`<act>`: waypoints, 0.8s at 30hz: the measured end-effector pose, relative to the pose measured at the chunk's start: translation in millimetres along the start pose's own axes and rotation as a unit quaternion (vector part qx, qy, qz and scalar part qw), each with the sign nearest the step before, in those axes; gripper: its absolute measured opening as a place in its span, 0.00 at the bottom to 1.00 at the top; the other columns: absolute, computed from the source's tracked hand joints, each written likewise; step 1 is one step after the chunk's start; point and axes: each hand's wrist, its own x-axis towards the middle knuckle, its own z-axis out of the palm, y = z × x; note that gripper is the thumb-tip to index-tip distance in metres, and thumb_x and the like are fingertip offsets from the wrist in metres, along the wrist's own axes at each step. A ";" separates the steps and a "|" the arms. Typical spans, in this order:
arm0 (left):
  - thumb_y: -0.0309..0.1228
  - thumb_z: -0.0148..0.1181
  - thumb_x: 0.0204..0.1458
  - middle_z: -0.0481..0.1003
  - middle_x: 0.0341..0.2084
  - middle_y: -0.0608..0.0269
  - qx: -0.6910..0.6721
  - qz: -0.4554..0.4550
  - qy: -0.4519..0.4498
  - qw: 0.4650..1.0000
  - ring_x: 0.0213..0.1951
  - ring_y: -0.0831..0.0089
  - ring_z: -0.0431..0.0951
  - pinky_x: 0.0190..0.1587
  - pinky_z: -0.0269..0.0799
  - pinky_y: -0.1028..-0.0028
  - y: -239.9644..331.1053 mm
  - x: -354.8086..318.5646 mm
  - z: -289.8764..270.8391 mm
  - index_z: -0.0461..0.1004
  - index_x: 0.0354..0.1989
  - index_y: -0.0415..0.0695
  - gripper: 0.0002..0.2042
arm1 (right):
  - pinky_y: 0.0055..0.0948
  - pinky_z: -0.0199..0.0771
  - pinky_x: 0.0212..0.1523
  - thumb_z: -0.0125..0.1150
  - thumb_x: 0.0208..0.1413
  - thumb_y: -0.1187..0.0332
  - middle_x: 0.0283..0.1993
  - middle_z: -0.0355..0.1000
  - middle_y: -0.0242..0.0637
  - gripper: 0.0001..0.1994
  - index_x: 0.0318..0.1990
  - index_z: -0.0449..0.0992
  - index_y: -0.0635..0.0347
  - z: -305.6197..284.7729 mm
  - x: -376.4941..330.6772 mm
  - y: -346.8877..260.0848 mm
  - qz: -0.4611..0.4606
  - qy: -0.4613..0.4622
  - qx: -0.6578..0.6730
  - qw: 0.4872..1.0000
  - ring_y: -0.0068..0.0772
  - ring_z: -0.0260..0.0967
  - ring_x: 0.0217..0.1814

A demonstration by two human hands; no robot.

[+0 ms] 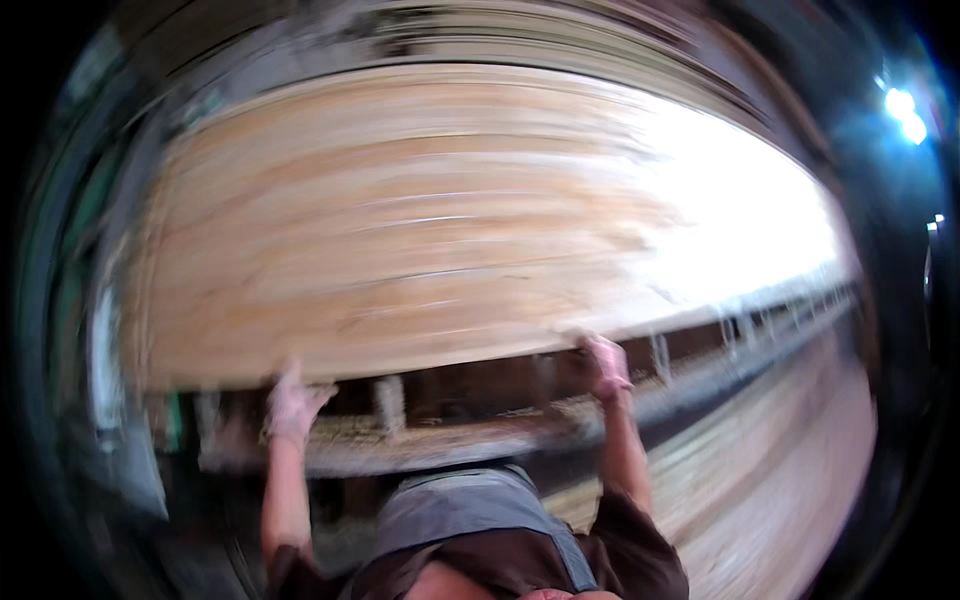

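here, hands touching wooden sheet at near edge, grip too blurred to tell

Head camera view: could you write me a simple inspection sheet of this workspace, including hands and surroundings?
Surface: blurred ledge with upright posts, below the near edge of a wooden sheet
Things handled: the sheet, broad and pale brown, whitened by glare at right
Clutter: nothing seen clearly; blurred
Hands: left hand and right hand at the sheet's near edge; grip unclear
Cables: nothing seen
Surroundings: bright lights upper right; pale streaked surface lower right
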 end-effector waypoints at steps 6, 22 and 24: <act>0.55 0.50 0.63 0.78 0.24 0.53 0.154 -0.015 0.011 0.988 0.23 0.63 0.80 0.24 0.80 0.64 4.0 7.0 19.0 0.73 0.43 0.36 0.28 | 0.26 0.70 0.30 0.54 0.66 0.45 0.29 0.72 0.28 0.24 0.45 0.80 0.59 17.7 -72.4 53.5 0.326 0.015 0.438 0.838 0.23 0.66 0.29; 0.65 0.47 0.59 0.77 0.26 0.64 0.019 -0.141 -0.113 0.983 0.25 0.70 0.75 0.26 0.74 0.64 -21.9 -118.8 -131.1 0.77 0.54 0.48 0.33 | 0.47 0.74 0.54 0.57 0.60 0.48 0.51 0.75 0.53 0.23 0.51 0.76 0.59 7.5 -44.7 -191.8 0.293 -0.115 0.072 0.946 0.54 0.73 0.56; 0.64 0.44 0.61 0.79 0.32 0.62 0.179 -0.266 -0.125 0.939 0.31 0.62 0.76 0.33 0.75 0.56 -38.0 -119.5 -131.2 0.73 0.58 0.48 0.33 | 0.48 0.76 0.52 0.57 0.60 0.48 0.45 0.77 0.54 0.22 0.48 0.75 0.58 34.3 -79.6 -203.0 0.217 -0.021 -0.001 0.976 0.54 0.76 0.51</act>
